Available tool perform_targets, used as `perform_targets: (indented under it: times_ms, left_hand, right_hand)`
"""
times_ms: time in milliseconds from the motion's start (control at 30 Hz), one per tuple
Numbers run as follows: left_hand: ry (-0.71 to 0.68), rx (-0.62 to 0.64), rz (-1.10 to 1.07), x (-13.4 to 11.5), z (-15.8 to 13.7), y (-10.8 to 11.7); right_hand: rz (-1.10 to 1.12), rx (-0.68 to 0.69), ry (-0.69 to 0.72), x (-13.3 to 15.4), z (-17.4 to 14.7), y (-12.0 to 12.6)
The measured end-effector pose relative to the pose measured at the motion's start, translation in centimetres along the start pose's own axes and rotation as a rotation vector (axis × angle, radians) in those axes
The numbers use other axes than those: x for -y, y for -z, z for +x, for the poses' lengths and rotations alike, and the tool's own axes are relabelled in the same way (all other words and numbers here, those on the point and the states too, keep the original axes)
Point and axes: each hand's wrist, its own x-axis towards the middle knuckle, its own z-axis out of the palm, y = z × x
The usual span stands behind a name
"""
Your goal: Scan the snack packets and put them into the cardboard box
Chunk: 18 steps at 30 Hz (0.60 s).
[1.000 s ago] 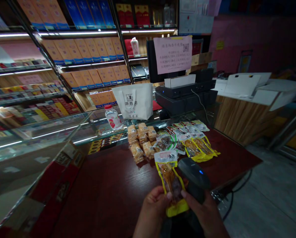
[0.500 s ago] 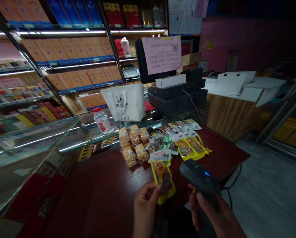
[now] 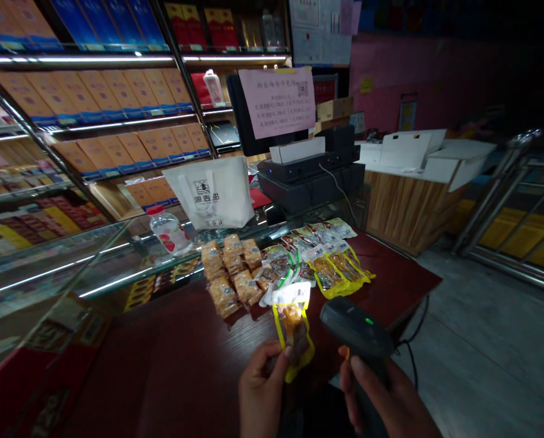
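Note:
Between thumb and fingers, my left hand [image 3: 263, 380] pinches the lower edge of a yellow-edged snack packet [image 3: 293, 331]. White light falls on the packet's upper part, where a barcode label shows. My right hand [image 3: 385, 389] is wrapped round the handle of a dark barcode scanner [image 3: 358, 328], its head turned toward the packet and a green light glowing on top. Just beyond lie more yellow-edged packets [image 3: 338, 267], silver and green packets [image 3: 283, 261], and several clear-wrapped pastry-like blocks [image 3: 223, 295] on the dark red table [image 3: 171, 359].
Behind the goods stand a white tote bag [image 3: 212, 194], a red-capped plastic jar [image 3: 169, 231] and a black register [image 3: 308, 176]. A glass display case [image 3: 103, 261] runs along the left. Boxed goods fill the shelves [image 3: 117, 121]. A metal railing [image 3: 518, 207] stands at right.
The scanner's light has turned from blue to green, and bright light now falls on the packet. The view has shifted slightly to the right; both hands keep their holds.

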Motion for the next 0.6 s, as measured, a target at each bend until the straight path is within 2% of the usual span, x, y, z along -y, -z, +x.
perform_targets:
  times_ms: [200, 333, 433, 600]
  left_hand:
    - [0.065, -0.008, -0.099, -0.6, -0.2, -1.0]
    - [0.269, 0.093, -0.329, -1.1, 0.5, -2.7]
    - [0.375, 0.169, -0.478, -2.1, 1.5, -4.7]
    - [0.365, 0.356, -0.593, -4.8, 3.3, -10.5]
  right_hand:
    - [0.008, -0.064, 0.003, 0.1, 0.0, 0.0]
    - [0.033, -0.089, 0.008, -0.3, 0.6, 1.2]
    - [0.073, -0.119, 0.016, -0.8, 1.1, 2.8]
    - [0.188, -0.321, 0.092, -0.7, 0.9, 5.6]
